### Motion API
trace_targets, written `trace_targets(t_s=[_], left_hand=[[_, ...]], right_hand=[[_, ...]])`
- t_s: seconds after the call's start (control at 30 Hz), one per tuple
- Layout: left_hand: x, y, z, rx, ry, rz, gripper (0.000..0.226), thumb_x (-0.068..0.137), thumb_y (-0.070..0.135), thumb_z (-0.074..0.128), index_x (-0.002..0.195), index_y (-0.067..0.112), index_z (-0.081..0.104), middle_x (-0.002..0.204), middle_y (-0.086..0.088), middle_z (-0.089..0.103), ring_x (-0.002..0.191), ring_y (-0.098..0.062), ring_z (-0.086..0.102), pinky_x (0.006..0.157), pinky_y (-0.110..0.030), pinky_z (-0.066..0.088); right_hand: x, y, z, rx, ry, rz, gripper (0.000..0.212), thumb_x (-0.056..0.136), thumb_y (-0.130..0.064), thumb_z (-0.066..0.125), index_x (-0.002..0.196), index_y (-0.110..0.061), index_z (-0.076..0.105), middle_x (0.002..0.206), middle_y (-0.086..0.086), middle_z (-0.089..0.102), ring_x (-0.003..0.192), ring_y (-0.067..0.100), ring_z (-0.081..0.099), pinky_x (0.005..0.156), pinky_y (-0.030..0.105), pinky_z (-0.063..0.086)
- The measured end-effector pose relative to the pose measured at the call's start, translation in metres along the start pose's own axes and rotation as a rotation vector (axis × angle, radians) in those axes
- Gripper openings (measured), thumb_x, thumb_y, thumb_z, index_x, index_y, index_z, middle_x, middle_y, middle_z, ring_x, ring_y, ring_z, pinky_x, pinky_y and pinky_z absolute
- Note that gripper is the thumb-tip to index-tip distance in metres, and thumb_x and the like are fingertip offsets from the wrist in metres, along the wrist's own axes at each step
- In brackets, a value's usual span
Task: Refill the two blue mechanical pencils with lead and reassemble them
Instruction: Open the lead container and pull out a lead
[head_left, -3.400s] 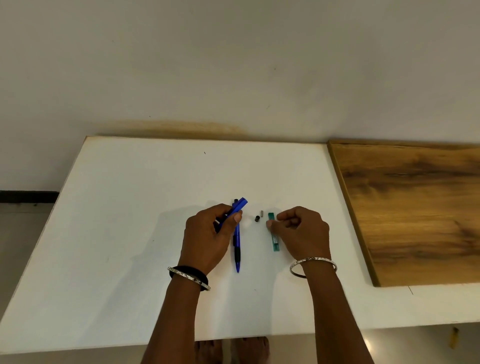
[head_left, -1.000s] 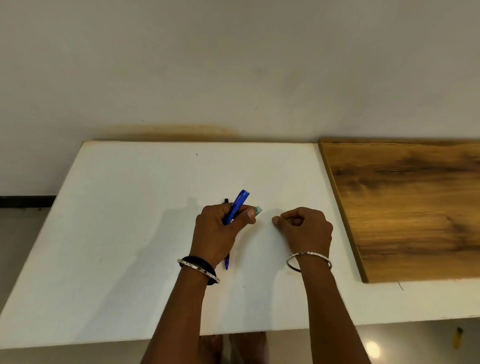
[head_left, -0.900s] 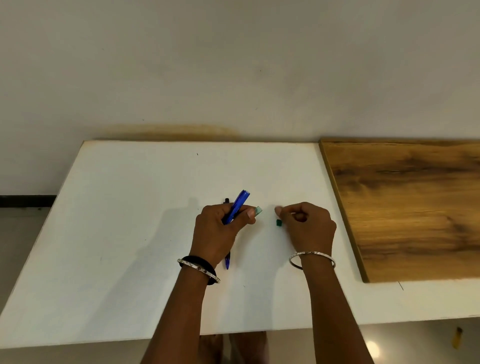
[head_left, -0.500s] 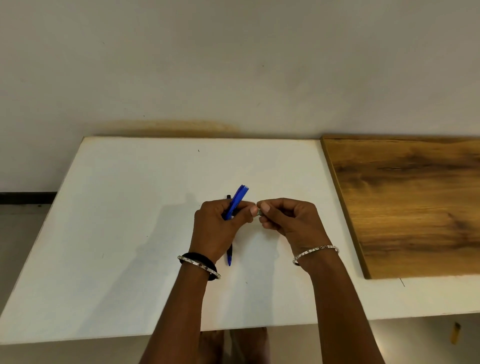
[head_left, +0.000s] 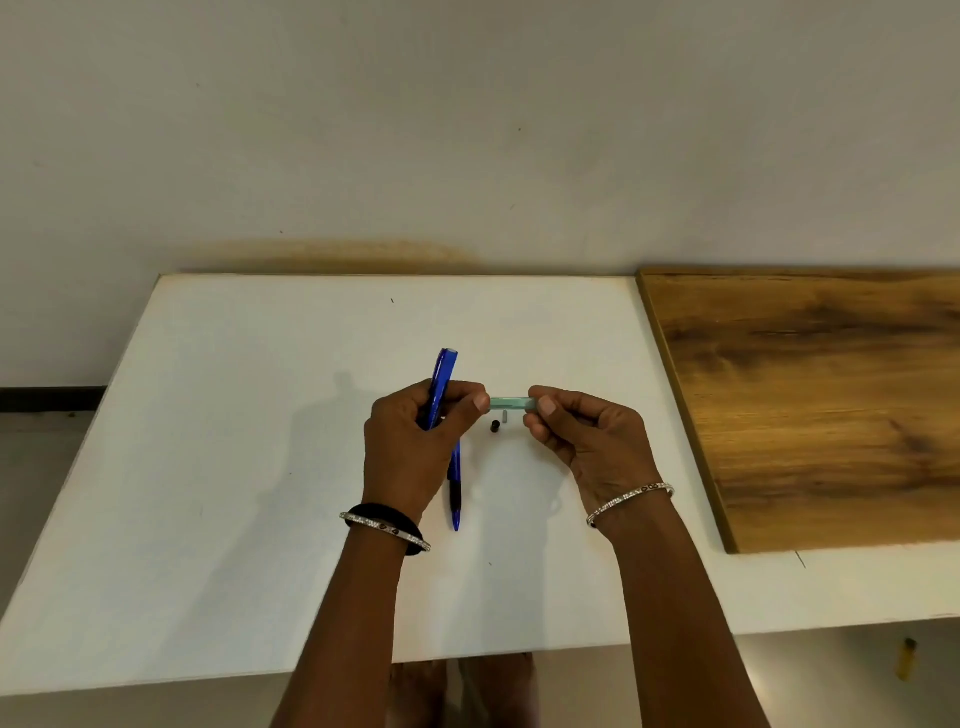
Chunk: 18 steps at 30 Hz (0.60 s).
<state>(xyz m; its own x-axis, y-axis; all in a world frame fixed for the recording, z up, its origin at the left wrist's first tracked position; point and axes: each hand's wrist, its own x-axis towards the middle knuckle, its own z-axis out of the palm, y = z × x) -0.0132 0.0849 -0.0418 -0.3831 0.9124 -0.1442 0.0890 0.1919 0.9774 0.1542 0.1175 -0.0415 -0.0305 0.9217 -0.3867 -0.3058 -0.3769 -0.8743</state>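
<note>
two blue pencils (head_left: 442, 387), one green lead case (head_left: 509, 402), two small caps (head_left: 495, 426)

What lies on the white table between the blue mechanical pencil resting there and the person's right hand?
In the head view, two tiny loose parts lie there: a small black cap and a small grey piece, between the resting pencil and the right hand.

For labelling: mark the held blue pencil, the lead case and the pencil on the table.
held blue pencil (head_left: 442, 382), head view, upper barrel.
lead case (head_left: 509, 402), head view, middle.
pencil on the table (head_left: 455, 491), head view, black grip.
</note>
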Motion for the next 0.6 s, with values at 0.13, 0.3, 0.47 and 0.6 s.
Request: trace_targets(t_s=[0.13, 0.3, 0.47, 0.6], left_hand=[[0.0, 0.0, -0.001, 0.081, 0.044, 0.076, 0.017, 0.078, 0.031, 0.076, 0.092, 0.021, 0.077, 0.07, 0.013, 0.069, 0.059, 0.002, 0.056, 0.055, -0.006, 0.043], [-0.002, 0.003, -0.002, 0.156, 0.052, 0.164, 0.022, 0.082, 0.032, 0.07, 0.098, 0.019, 0.076, 0.084, 0.014, 0.072, 0.078, -0.002, 0.064, 0.068, -0.004, 0.045], [-0.008, 0.011, 0.0, 0.238, 0.032, 0.299, 0.039, 0.083, 0.046, 0.055, 0.104, 0.019, 0.074, 0.092, -0.002, 0.074, 0.084, -0.019, 0.066, 0.081, -0.025, 0.052], [-0.008, 0.013, -0.001, 0.29, 0.046, 0.336, 0.041, 0.084, 0.045, 0.053, 0.106, 0.016, 0.073, 0.094, -0.003, 0.074, 0.085, -0.019, 0.067, 0.082, -0.028, 0.053]], right_hand=[[0.0, 0.0, 0.0, 0.031, -0.029, 0.026, 0.018, 0.083, 0.007, 0.065, 0.099, 0.005, 0.071, 0.091, 0.018, 0.074, 0.073, 0.024, 0.072, 0.075, 0.026, 0.06], [-0.001, 0.0, 0.001, 0.061, -0.058, 0.044, 0.019, 0.083, 0.009, 0.064, 0.101, 0.007, 0.07, 0.091, 0.018, 0.075, 0.075, 0.025, 0.073, 0.074, 0.026, 0.06], [-0.003, -0.001, -0.001, 0.039, -0.093, 0.066, 0.017, 0.083, 0.007, 0.063, 0.098, 0.003, 0.071, 0.09, 0.018, 0.075, 0.077, 0.025, 0.074, 0.077, 0.028, 0.06], [-0.004, -0.002, -0.002, 0.051, -0.137, 0.102, 0.019, 0.084, 0.008, 0.061, 0.099, 0.003, 0.071, 0.093, 0.02, 0.075, 0.08, 0.026, 0.074, 0.078, 0.029, 0.06]])
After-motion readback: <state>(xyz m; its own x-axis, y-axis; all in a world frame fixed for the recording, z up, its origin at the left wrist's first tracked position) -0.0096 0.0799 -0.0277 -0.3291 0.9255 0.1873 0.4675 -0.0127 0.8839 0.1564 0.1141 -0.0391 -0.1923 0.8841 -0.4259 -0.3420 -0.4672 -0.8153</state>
